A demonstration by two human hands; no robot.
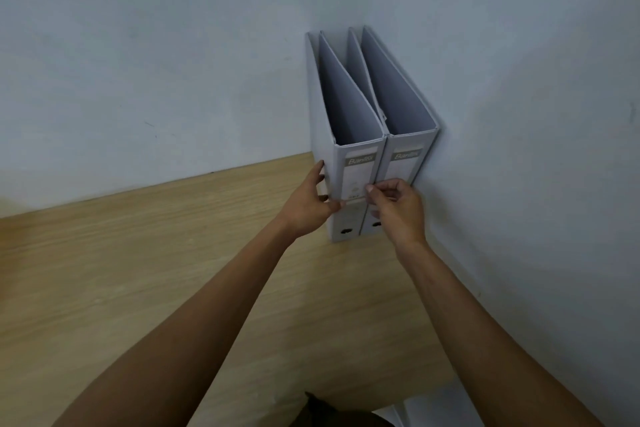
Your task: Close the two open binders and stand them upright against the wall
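Note:
Two grey lever-arch binders stand upright side by side in the corner, spines facing me. The left binder [349, 135] and the right binder [405, 121] are both closed and touch each other. The right binder rests against the right wall. My left hand [310, 204] grips the left binder's spine edge, fingers on its left face and thumb on the spine. My right hand [398, 208] has its fingers curled, fingertips touching the spines where the two binders meet.
The binders stand on a light wooden tabletop [156, 270] that runs to a pale blue back wall [173, 62] and right wall [536, 149]. A dark object [332, 412] shows at the bottom edge.

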